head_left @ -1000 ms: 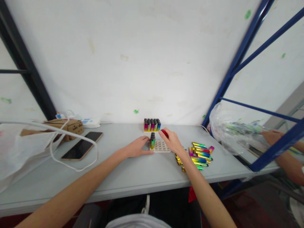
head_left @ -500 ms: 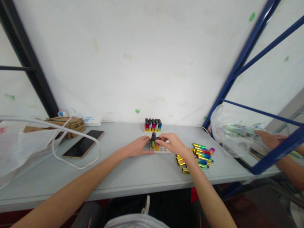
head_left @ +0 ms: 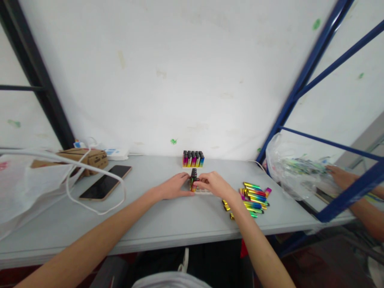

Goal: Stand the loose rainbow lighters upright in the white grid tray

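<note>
A small white lighter tray (head_left: pixel 205 192) with round holes lies on the desk before me. Several black-topped lighters (head_left: pixel 193 173) stand upright at its left end. Thumb and fingers of my left hand (head_left: pixel 175 186) bracket that end, gripping the tray from the left. My right hand (head_left: pixel 215 185) pinches a lighter (head_left: pixel 194 187) with a red and yellow body, upright at the front of the standing ones; its lower end is partly hidden. Behind, a filled tray of lighters (head_left: pixel 193 159) stands close to the wall. Loose shiny lighters (head_left: pixel 255 199) lie in a pile right of my right forearm.
At the left lie a phone (head_left: pixel 105 182), a white cable (head_left: pixel 90 207), a cardboard box (head_left: pixel 95 158) and a white plastic bag (head_left: pixel 27 188). A clear bag (head_left: pixel 285 168) rests by the blue rack post (head_left: pixel 288 100). Beyond it show another person's arms (head_left: pixel 360 196).
My right hand has shifted slightly left and down, and the pinched lighter has gone from tilted to upright at the tray's left front. My left hand has stayed in place.
</note>
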### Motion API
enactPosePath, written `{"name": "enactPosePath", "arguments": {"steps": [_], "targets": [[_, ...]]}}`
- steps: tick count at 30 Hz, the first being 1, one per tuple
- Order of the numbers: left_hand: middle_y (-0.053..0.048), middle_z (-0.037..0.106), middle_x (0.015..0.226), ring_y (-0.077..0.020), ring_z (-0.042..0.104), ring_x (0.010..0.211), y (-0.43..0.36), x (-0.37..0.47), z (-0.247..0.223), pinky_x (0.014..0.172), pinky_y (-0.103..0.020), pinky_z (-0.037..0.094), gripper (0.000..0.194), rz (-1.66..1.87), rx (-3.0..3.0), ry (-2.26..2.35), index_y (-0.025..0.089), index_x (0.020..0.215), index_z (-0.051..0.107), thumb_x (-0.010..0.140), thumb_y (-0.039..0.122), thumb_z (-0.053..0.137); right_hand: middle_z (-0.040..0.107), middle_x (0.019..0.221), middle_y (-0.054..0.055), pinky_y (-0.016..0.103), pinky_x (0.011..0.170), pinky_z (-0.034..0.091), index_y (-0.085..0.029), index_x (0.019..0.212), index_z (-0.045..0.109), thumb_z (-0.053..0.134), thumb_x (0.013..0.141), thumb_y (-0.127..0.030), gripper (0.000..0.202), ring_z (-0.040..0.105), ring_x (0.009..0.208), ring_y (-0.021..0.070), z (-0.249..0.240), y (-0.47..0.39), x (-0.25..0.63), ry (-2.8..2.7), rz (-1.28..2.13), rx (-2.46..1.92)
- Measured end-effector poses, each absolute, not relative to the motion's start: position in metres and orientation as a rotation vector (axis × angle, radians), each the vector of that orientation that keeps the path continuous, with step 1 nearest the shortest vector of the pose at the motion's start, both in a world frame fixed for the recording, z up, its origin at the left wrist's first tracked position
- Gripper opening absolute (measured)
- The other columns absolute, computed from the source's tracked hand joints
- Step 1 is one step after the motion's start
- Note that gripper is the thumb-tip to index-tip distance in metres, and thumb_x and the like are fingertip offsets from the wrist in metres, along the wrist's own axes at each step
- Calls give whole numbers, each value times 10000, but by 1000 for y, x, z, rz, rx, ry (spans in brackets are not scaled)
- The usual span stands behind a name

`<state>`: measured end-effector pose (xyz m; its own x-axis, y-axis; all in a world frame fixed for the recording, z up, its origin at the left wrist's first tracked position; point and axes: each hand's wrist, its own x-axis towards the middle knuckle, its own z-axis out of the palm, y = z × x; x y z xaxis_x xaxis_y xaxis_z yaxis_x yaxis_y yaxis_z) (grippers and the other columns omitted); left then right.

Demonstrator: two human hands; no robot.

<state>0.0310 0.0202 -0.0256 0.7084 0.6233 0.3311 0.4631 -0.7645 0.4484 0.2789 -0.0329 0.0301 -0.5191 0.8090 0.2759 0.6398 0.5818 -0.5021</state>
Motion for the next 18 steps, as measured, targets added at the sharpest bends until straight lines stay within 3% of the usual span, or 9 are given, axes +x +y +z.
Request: {"name": "enactPosePath", "arguments": {"steps": [7,14,18], "targets": [[-174,693,1374,-384,652,1310,19,30,-24,1154,-464,496,697,620,2617,890,183,1327,673,938,758,732,758,690,27,265,608,408,-185,781,778,726,1004,-556,436,620,614,164,26,-28,291,-2343,574,-1207],[-169,698,1400,-393,657,1314,19,30,-20,1175,-487,490,705,618,2566,878,185,1343,679,915,741,750,809,812,50,279,691,491,-184,923,816,714,969,-322,178,694,718,192,51,-30,345,-2270,466,-1454],[-163,684,1448,-383,642,1351,21,26,-18,1206,-478,476,681,615,2541,852,188,1372,677,909,675,790,853,924,72,302,754,559,-195,992,837,788,843,-203,157,773,820,231,47,-28,376,-2225,565,-1743]]}}
